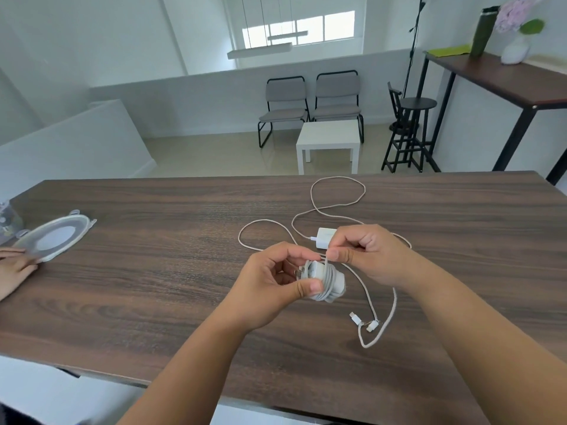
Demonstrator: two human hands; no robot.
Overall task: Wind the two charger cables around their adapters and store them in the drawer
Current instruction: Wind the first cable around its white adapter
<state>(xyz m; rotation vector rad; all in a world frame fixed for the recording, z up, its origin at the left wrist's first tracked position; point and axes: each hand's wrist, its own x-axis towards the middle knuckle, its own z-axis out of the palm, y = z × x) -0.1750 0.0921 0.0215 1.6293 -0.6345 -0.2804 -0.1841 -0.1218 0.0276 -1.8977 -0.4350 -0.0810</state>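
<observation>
Over a dark wood tabletop point(153, 271), the left hand point(270, 286) grips a cable-wound adapter point(322, 283). The right hand point(365, 253) pinches its cable point(327, 261) (second adapter point(325, 237) lies behind, unwound).

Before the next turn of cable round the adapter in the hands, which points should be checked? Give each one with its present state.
1. Left hand grips the wound adapter: ok.
2. Right hand pinches the cable close to the adapter: ok.
3. Turns already wound lie tight together: ok.
4. Loose cable tail free of knots: cannot tell, it crosses the other cable.
5. Second adapter wound: not ok, still loose on the table.
6. Drawer in reach: cannot tell, not visible.
</observation>
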